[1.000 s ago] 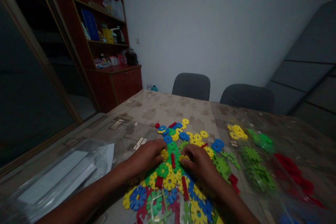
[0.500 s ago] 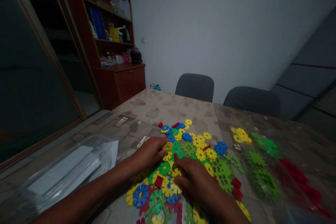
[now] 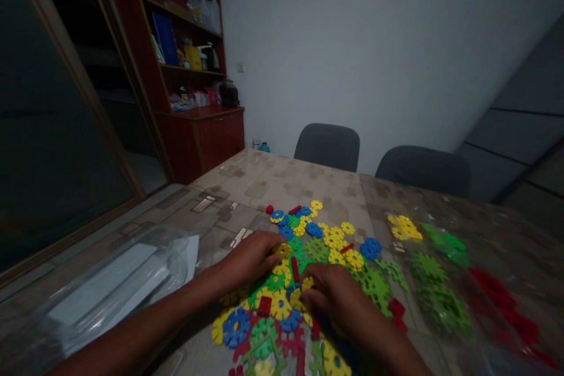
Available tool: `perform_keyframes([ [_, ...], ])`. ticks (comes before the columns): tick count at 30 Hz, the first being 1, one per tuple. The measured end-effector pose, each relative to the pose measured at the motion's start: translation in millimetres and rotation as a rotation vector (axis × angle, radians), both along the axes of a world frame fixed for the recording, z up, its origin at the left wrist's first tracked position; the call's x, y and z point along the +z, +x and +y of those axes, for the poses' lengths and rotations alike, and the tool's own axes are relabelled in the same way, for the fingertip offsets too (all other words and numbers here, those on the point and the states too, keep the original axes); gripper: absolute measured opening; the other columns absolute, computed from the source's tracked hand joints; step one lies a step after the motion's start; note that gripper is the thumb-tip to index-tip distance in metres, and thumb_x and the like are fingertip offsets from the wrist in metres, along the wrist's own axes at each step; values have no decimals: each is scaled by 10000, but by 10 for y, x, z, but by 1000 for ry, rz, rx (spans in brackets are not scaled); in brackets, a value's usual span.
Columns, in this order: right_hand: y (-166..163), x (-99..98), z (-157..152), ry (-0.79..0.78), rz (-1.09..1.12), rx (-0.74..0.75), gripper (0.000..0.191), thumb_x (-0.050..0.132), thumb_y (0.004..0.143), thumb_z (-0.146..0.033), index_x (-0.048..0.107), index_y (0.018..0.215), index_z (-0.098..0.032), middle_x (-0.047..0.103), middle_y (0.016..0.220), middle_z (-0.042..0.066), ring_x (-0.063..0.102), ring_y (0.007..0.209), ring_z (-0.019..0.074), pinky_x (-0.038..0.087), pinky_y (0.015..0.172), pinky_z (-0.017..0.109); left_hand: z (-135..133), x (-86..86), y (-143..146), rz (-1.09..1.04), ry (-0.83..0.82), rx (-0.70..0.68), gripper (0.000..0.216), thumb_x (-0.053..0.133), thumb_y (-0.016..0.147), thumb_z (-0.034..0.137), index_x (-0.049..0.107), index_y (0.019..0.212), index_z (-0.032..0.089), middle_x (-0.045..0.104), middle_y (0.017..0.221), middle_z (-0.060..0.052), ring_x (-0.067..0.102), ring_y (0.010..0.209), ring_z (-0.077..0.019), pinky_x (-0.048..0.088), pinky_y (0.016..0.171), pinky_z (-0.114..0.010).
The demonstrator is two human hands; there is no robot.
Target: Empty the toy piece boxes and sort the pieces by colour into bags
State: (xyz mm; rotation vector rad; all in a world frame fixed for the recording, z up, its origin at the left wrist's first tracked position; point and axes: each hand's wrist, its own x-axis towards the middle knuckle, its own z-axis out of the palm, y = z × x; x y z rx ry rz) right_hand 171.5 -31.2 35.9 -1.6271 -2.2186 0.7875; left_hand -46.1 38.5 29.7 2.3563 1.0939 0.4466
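A pile of plastic snap-together pieces lies on the table, with yellow, blue and green notched discs, red blocks and green lattice plates. At the pile's left edge my left hand [image 3: 253, 257] is closed, thumb and fingers about a yellow notched disc [image 3: 284, 251]. My right hand [image 3: 339, 289] reaches in from the right, its fingers curled and pinching another yellow notched disc [image 3: 296, 299]. Between the hands lies a red bar [image 3: 295, 269]. A red block [image 3: 265, 306] and a blue notched disc [image 3: 236, 327] are nearer to me.
Clear plastic packaging [image 3: 118, 288] with white sheets lies at the left. Bags of yellow pieces [image 3: 404, 227], green pieces [image 3: 440, 299] and red pieces [image 3: 506, 305] lie at the right. Two grey chairs [image 3: 326, 145] stand beyond the patterned table [image 3: 282, 179].
My right hand has shifted a little to the right, uncovering more of the red bar and nearby discs. My left hand has stayed almost in place.
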Motion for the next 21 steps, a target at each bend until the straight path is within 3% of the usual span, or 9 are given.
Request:
perform_keyframes([
  [3,53,2,54,24,-80,-27,151,545,803,-107,577,678,-186,601,660,0,511,618,145,253,571,260,4,1,11,8,-2,-2,99,542,837,137,627,810,179,675,835,-14,607,781,-179,387,680,-234],
  [8,-52,28,-35,56,-21,26,212,451,947,-232,571,775,-201,642,766,20,530,665,151,302,598,254,20,-21,21,24,-1,-9,151,510,874,163,635,790,177,671,809,-21,604,766,-183,384,677,-241],
  [11,-197,-55,-145,18,91,171,103,506,901,-174,575,837,-216,654,882,12,566,760,154,359,665,247,19,-17,24,35,-4,0,125,540,835,140,631,757,175,656,765,-13,599,733,-178,363,647,-237],
  [13,-258,-147,-191,8,110,202,128,551,850,-131,583,925,-229,644,1030,26,579,893,173,389,758,260,16,-10,25,42,-6,7,119,548,822,134,630,745,174,650,755,-12,597,726,-178,352,635,-237],
  [16,-277,-247,-220,42,70,157,222,611,812,-127,577,1006,-230,600,1155,54,547,1030,208,383,871,302,20,-17,25,52,-14,8,121,553,817,130,633,737,173,651,752,-15,595,725,-181,351,640,-241],
  [21,-262,-261,-238,3,45,93,289,721,771,-229,580,1023,-217,584,1142,67,529,1038,243,374,883,340,27,-45,26,46,-35,28,95,576,796,127,649,751,167,655,764,-12,596,717,-175,351,631,-238],
])
